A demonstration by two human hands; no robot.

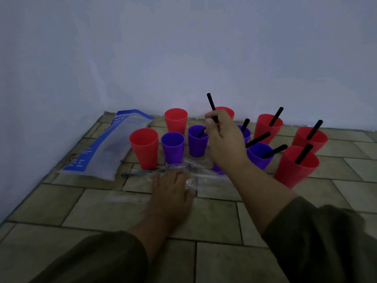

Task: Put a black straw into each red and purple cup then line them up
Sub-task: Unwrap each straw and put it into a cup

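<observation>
Several red and purple cups stand on the tiled floor near the wall. My right hand (223,137) pinches a black straw (211,103) whose lower end sits inside a purple cup (196,145). My left hand (173,190) rests flat on a clear plastic straw wrapper (200,174). To the left, a red cup (144,148), a purple cup (173,147) and a red cup (175,120) hold no straw. On the right, red cups (268,127) (310,139) (294,167) and purple cups (259,156) (244,132) each hold a black straw. Another red cup (227,112) and a purple cup are partly hidden behind my right hand.
A blue and clear plastic bag (104,148) lies on the floor at the left by the wall corner. The pale wall (183,58) rises right behind the cups. Bare floor tiles (214,221) stretch in front of me.
</observation>
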